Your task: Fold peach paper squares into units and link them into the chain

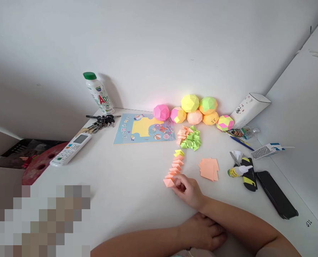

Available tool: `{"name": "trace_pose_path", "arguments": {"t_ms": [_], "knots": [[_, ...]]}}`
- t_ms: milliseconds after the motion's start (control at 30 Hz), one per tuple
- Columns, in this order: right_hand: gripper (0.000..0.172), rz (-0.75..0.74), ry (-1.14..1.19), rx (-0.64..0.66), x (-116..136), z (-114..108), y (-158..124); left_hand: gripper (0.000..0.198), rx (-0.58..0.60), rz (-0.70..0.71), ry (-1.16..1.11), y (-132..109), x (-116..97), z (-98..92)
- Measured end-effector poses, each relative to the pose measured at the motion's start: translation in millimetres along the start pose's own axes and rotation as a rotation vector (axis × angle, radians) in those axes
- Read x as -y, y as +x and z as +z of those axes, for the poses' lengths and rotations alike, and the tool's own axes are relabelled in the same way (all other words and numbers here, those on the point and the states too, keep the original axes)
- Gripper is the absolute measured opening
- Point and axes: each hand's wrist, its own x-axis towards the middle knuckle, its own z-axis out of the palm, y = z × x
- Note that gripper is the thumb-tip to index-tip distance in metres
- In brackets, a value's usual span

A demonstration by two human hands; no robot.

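My right hand (189,191) pinches the edge of a folded orange paper piece (168,183) at the near end of a row. Behind that piece, several more folded orange pieces (176,165) stand in line, with yellow ones (179,153) at the far end. My left hand (205,232) rests on the table under my right forearm, holding nothing, its fingers loosely apart. A heap of green (192,138) and orange folded pieces (183,133) lies beyond the row. To the right sits a small stack of flat orange paper squares (209,169).
Several faceted paper balls (190,103) line the wall. A blue printed card (126,128), bottle (100,94), keys (102,122) and remote control (71,150) are on the left. Glue (239,171), a box cutter (249,175) and a black phone (277,194) lie right.
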Motion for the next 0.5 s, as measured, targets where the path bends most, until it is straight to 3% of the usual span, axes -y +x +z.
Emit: {"name": "trace_pose_path", "arguments": {"t_ms": [267,500], "knots": [[0.025,-0.039,0.011,-0.056,1.7,-5.0,4.7,0.024,-0.027,-0.014,-0.006,1.1,0.7,-4.1],[0.015,-0.004,0.045,-0.082,3.2,-6.6,7.9,0.026,-0.004,-0.016,-0.021,0.4,1.1,-6.6]]}}
